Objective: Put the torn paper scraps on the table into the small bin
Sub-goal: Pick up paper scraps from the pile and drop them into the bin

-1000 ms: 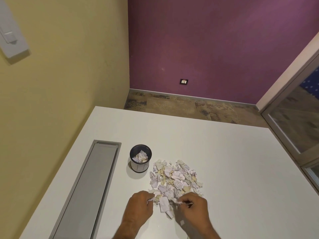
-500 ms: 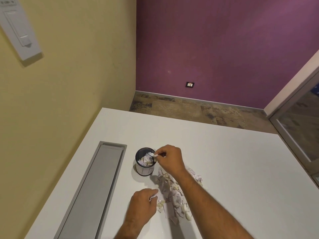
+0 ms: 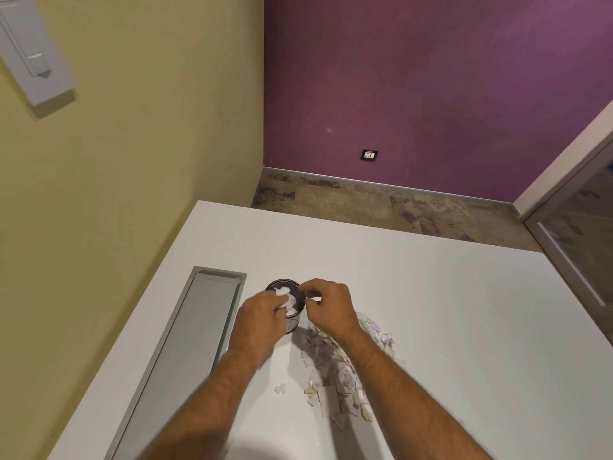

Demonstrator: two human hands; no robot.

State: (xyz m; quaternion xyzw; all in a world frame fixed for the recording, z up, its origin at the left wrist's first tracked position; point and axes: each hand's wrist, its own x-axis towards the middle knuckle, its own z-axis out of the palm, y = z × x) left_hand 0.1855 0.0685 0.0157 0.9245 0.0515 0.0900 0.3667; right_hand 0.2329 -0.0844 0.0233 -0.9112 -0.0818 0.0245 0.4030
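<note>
A small black mesh bin stands on the white table with white scraps inside it. My left hand is over the bin's near left side and pinches a white paper scrap above the opening. My right hand hovers at the bin's right rim with its fingers curled; whether it holds a scrap is hidden. The pile of torn paper scraps lies on the table just right of and nearer than the bin, partly under my right forearm. One loose scrap lies apart to the pile's left.
A long grey cable-tray lid is set into the table left of the bin. A yellow wall runs along the table's left side. The table's far edge drops to a patterned floor, and a glass door stands at the right.
My left hand has moved from the near edge of the pile up to the bin with a scrap. My right hand stays at the bin's rim.
</note>
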